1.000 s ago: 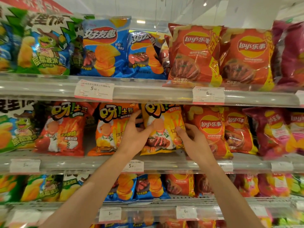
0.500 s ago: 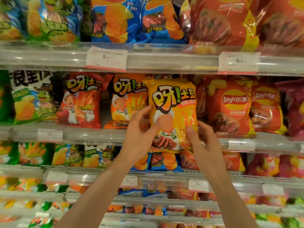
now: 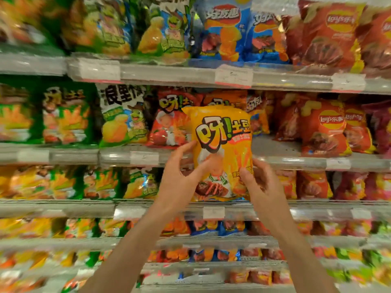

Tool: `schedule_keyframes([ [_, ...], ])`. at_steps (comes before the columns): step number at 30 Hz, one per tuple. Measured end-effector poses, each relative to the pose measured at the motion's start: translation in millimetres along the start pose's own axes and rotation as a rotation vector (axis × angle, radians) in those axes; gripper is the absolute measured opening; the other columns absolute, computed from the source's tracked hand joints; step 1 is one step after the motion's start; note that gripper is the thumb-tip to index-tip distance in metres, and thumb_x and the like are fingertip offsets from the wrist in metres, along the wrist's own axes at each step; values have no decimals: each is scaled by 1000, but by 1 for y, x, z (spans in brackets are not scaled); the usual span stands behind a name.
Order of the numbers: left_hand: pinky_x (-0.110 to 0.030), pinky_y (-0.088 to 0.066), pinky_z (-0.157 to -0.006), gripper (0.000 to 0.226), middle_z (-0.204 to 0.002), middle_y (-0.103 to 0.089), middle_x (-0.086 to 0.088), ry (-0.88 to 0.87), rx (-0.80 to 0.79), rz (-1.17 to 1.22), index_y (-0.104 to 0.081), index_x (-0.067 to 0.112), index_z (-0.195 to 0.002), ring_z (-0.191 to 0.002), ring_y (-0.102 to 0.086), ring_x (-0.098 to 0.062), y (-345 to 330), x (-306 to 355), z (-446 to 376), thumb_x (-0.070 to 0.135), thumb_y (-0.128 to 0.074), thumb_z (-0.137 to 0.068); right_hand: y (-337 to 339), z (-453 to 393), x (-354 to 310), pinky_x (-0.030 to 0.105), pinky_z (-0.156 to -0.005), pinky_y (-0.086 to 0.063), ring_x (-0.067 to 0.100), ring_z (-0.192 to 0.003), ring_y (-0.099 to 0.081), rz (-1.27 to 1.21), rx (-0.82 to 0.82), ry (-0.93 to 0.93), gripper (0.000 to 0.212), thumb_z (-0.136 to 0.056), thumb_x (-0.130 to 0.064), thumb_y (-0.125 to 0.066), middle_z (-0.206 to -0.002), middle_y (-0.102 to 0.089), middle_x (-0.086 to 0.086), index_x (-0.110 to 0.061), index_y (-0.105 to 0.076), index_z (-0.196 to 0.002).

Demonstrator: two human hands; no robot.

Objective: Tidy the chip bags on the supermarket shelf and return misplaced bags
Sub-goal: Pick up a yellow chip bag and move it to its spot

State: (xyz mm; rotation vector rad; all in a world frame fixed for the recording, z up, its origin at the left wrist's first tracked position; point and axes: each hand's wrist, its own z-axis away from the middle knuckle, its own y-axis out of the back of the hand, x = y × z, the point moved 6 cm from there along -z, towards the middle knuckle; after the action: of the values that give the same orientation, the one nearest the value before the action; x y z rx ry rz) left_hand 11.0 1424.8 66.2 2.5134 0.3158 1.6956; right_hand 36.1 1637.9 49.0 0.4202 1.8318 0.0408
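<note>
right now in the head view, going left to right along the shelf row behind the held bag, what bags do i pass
green bag → white-topped frog bag → red bag with a chef → yellow bag held in front by left hand and right hand → bare gap on the shelf → red lay's bags

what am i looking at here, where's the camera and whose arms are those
There is no machine here. A person wears a wide-angle camera on the head, so you see their own two bare arms reaching forward. The view is blurred because the head is moving. In front are supermarket shelves packed with chip bags: green ones to the left, blue ones up top, red Lay's bags to the right. The left hand and right hand hold one yellow chip bag upright by its lower sides, in front of the shelves. A bare gap shows on the shelf just right of it.
</note>
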Motion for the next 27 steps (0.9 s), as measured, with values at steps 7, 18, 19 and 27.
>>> schedule_keyframes([
  [7, -25, -53, -93, 79, -136, -52, 20, 63, 66, -51, -48, 45, -138, -119, -55, 2, 183, -24, 47, 78, -67, -69, -160, 63, -50, 13, -73, -53, -8, -93, -67, 4, -181, -37, 42, -94, -50, -60, -115, -68, -14, -34, -49, -132],
  [18, -12, -53, -76, 50, -133, -52, 19, 114, 309, -54, -53, 39, -133, -119, -53, -1, 403, -70, 62, 36, -74, -89, -380, 71, -118, 12, -79, -49, -17, -97, -60, 18, -437, 35, 46, -90, -59, -61, -113, -61, -31, -41, -50, -131],
  [19, -12, -53, -77, 50, -133, -53, 18, 119, 322, -49, -53, 39, -133, -119, -55, -2, 419, -74, 60, 36, -74, -88, -398, 68, -122, 19, -86, -52, -12, -101, -62, 16, -449, 48, 52, -88, -62, -61, -115, -64, -28, -38, -52, -134],
  [27, -19, -50, -85, 53, -134, -54, 12, 114, 439, -139, -54, 36, -131, -119, -55, -6, 548, -93, 22, 41, -77, -84, -537, 40, -161, 35, -105, -45, 10, -126, -53, -59, -535, 87, 61, -86, -64, -63, -134, -58, -15, -36, -51, -139],
])
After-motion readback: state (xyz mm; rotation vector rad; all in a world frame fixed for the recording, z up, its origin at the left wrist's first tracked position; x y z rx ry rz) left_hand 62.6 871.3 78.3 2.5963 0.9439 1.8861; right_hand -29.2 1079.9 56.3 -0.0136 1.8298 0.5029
